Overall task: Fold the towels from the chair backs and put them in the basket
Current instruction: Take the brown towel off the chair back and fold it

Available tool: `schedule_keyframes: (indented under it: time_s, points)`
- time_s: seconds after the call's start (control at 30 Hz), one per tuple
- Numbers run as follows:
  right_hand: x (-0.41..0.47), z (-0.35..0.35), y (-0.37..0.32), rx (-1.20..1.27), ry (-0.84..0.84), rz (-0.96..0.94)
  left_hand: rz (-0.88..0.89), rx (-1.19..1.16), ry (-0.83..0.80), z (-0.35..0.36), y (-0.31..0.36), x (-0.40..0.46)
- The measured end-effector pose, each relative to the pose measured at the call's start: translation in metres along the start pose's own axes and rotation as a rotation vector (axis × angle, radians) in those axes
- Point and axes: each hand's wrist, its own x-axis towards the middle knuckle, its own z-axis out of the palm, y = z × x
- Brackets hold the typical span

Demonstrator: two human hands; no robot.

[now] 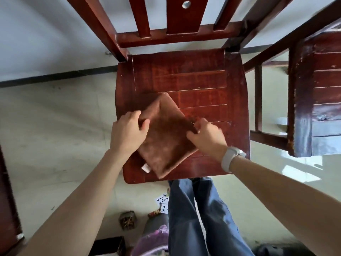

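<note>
A fuzzy brown towel [166, 137], folded into a rough square and set cornerwise, is laid flat on the front of a glossy red wooden chair seat [203, 85]. Its left edge is gripped by the left hand [127, 130] with curled fingers, and its right edge is pinched by the right hand [207, 134]. Pale tiled floor [55, 126] is seen beyond.

Bare forearms, white wristband [229, 158], blue jeans [193, 215].
</note>
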Motion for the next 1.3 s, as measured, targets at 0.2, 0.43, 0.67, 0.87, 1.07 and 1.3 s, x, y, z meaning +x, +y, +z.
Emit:
schedule_keyframes:
  time_s: [0.2,0.43,0.67,0.87,1.07,1.3]
  points:
    - [0.039,-0.058,0.004,0.317,0.513,-0.046,-0.408,-0.429,0.003,0.019,0.015,-0.037]
    - [0.016,-0.013,0.036,0.38,0.203,0.187,-0.458,-0.708,-0.043,0.02,0.039,-0.015]
    - [0.017,-0.015,0.036,0.822,0.099,0.334,-0.711,-1.065,-0.098,0.015,0.049,-0.005]
    - [-0.016,-0.041,0.046,1.067,-0.136,0.299,-0.598,-1.166,-0.151,-0.007,0.06,-0.028]
    - [-0.077,-0.092,0.083,1.227,-0.262,0.191,-0.348,-0.907,-0.13,-0.049,0.101,-0.068]
    - [-0.171,-0.159,0.163,1.21,0.074,0.046,-0.063,-0.66,0.002,-0.086,0.237,-0.122]
